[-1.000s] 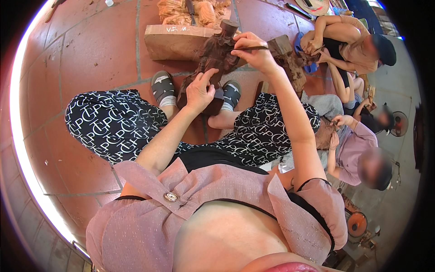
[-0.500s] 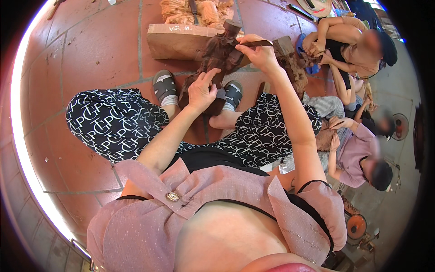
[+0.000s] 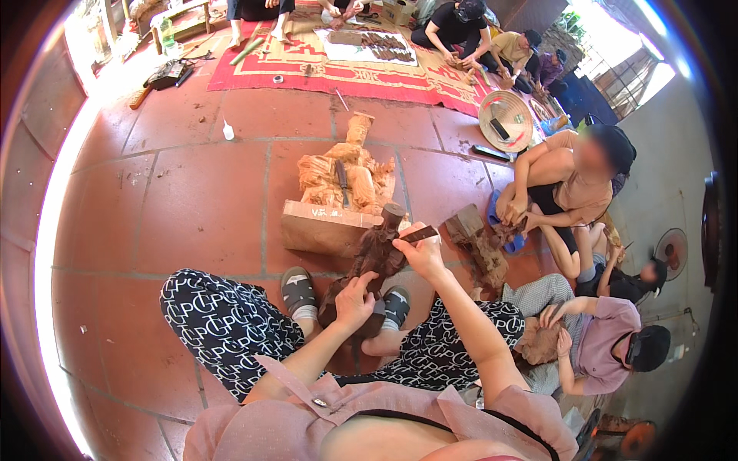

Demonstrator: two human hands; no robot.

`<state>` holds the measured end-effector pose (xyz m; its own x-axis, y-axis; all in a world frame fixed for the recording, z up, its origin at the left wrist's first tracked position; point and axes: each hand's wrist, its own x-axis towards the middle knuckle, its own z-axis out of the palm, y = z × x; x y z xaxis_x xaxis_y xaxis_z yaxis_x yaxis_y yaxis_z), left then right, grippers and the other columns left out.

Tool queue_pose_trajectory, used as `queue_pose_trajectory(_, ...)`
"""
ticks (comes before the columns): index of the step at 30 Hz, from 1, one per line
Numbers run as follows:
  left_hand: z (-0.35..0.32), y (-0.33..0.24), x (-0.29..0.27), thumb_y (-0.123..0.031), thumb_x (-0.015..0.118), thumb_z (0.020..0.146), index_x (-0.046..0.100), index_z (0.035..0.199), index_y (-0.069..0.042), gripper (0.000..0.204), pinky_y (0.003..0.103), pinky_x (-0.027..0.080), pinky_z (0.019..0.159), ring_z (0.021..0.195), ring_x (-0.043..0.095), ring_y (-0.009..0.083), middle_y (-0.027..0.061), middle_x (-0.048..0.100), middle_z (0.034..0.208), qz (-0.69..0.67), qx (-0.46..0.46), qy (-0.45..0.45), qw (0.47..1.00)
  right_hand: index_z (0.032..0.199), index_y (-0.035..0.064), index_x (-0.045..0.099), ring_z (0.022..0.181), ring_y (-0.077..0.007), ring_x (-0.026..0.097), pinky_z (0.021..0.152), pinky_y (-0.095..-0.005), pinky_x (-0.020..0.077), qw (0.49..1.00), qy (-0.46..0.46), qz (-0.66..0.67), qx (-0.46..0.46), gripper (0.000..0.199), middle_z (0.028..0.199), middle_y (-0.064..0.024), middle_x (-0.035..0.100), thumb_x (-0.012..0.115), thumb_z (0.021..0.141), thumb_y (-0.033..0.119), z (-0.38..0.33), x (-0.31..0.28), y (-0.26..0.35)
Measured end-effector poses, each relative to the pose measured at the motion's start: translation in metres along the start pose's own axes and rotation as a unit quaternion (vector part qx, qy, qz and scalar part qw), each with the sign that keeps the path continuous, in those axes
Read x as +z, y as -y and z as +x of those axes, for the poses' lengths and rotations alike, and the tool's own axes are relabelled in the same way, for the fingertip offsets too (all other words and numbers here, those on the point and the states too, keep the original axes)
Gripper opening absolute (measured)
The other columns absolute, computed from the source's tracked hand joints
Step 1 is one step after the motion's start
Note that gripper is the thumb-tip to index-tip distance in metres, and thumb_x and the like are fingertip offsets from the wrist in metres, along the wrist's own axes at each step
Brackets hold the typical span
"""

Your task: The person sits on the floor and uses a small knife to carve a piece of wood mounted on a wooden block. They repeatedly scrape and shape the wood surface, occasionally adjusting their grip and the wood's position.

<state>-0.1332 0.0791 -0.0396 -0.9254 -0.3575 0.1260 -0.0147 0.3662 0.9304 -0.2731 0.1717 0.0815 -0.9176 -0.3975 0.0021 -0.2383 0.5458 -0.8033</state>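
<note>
The dark brown wooden carving (image 3: 374, 261) stands tilted on the red tile floor (image 3: 200, 207), between two feet. A small dark tool (image 3: 421, 234) touches its top.

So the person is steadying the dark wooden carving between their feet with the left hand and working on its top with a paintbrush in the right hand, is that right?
Not quite: in the head view the right hand holds a short dark carving tool, not a paintbrush. The rest holds: the left hand steadies the dark wooden carving between the feet.
</note>
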Motion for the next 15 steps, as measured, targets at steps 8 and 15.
queue_pose_trajectory(8, -0.001, 0.005, -0.001, -0.006, 0.062, 0.07, 0.058, 0.114, -0.019, 0.046, 0.033, 0.046, 0.06, 0.063, 0.055, 0.0196, 0.0038, 0.051, 0.072, -0.001, -0.008, -0.005, 1.0, 0.074, 0.0016, 0.059, 0.082, -0.0231, 0.056, 0.072, -0.0335, 0.0451, 0.993, -0.043, -0.03, -0.106, 0.017, 0.083, -0.0085, 0.055, 0.074, 0.071, 0.006, -0.005, 0.017, -0.023)
queue_pose_trajectory(15, -0.002, 0.006, -0.004, -0.008, 0.062, 0.07, 0.057, 0.114, -0.019, 0.045, 0.033, 0.046, 0.06, 0.064, 0.055, 0.0194, 0.004, 0.051, 0.072, -0.006, -0.013, 0.006, 1.0, 0.076, 0.0023, 0.063, 0.084, -0.0225, 0.06, 0.074, -0.0346, 0.0478, 0.977, -0.07, -0.136, -0.145, 0.014, 0.09, -0.0098, 0.06, 0.075, 0.072, 0.01, -0.008, 0.024, -0.018)
